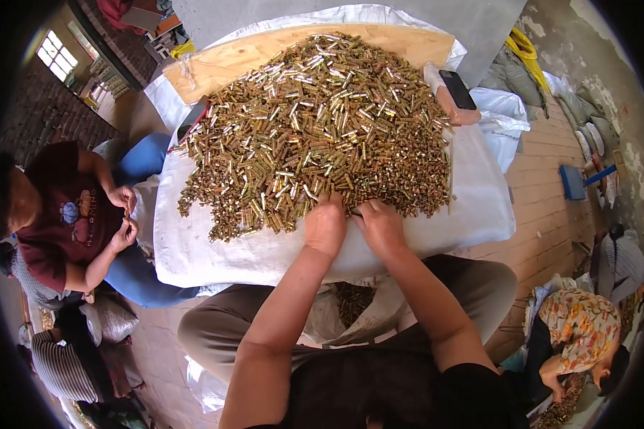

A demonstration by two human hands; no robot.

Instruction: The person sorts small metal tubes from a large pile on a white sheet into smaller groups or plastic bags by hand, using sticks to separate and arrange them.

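A wide heap of small brass-coloured metal pieces [322, 121] covers the white-sheeted table; many are long and thin like sleeves, while the near side has shorter, nut-like bits. At the heap's near edge, my left hand [325, 225] is closed, its fingertips curled in against the pieces. Just right of it, my right hand [381, 227] is also closed, thumb and fingers bent toward the left one. What the fingers pinch is too small and hidden to tell. Between my legs, an open white sack [390, 304] contains dark, thin pieces.
A wooden board [243, 68] stands behind the heap. A black phone [456, 89] lies on a reddish block [459, 113] at right; a red-edged dark object [193, 120] leans at left. One person [71, 214] sits at left, another [579, 329] bends at lower right. A blue-headed tool [572, 182] is at right.
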